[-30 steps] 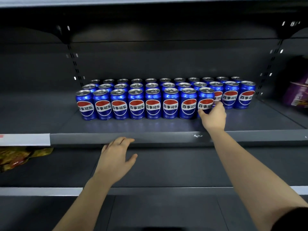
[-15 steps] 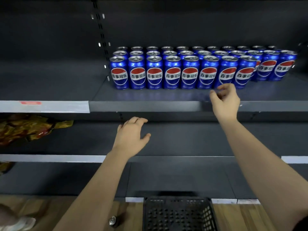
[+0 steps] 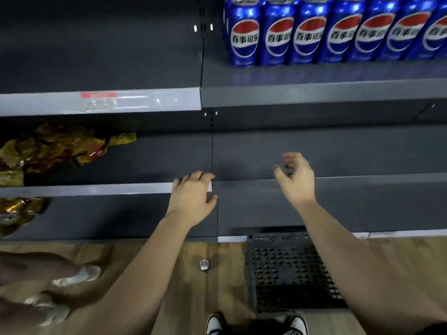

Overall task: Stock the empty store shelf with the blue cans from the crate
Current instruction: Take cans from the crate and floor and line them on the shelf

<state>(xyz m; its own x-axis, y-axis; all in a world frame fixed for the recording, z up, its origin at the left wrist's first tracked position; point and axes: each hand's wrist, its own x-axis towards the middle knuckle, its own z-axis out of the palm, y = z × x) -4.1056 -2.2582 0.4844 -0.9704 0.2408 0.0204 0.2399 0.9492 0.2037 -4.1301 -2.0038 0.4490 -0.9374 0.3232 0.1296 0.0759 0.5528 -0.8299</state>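
Several blue cans (image 3: 336, 32) stand in tight rows on the dark shelf (image 3: 314, 93) at the top right. A black perforated crate (image 3: 287, 272) sits on the wooden floor below, and I see no cans in the visible part of it. One lone can (image 3: 204, 265) stands upright on the floor left of the crate. My left hand (image 3: 193, 201) rests with straight fingers on the front edge of a lower shelf (image 3: 96, 189). My right hand (image 3: 296, 180) hangs empty in the air above the crate, fingers loosely curled.
Crinkled yellow-red snack bags (image 3: 55, 148) lie on the lower left shelves. Another person's legs and pale shoes (image 3: 65, 286) are on the floor at the left. My own black-and-white shoes (image 3: 256, 325) stand at the bottom edge beside the crate.
My right hand left the front-row can and dropped well below the stocked shelf. My left hand moved down to a lower shelf edge. My view tilted down, showing the crate and the floor.
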